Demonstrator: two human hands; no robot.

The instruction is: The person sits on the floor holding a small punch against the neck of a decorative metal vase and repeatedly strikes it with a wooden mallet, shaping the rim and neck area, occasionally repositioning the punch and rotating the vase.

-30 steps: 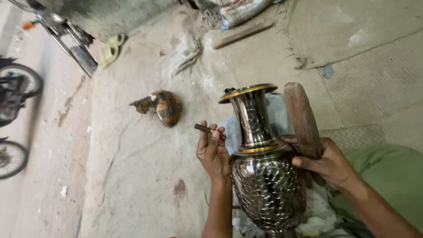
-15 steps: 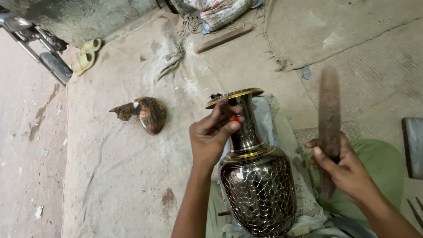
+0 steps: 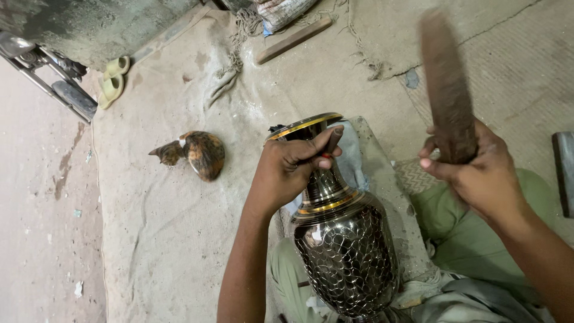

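A shiny dark metal vase (image 3: 344,257) with a scale pattern and a gold rim stands between my knees. My left hand (image 3: 287,170) is shut on a small chisel (image 3: 332,140), whose tip rests against the vase's neck just below the rim. My right hand (image 3: 472,173) is raised to the right of the vase and grips a brown wooden mallet (image 3: 445,84), which points up and is blurred by motion.
A brown, rusty bowl-shaped piece (image 3: 203,154) lies on the sackcloth (image 3: 161,227) to the left. A pair of pale sandals (image 3: 112,81), a wooden stick (image 3: 293,39) and a bike stand (image 3: 66,96) lie further back. A dark block (image 3: 563,173) sits at the right edge.
My left hand moved from beside the vase's body up to its neck with the chisel. My right hand lifted the mallet away from the vase and up.
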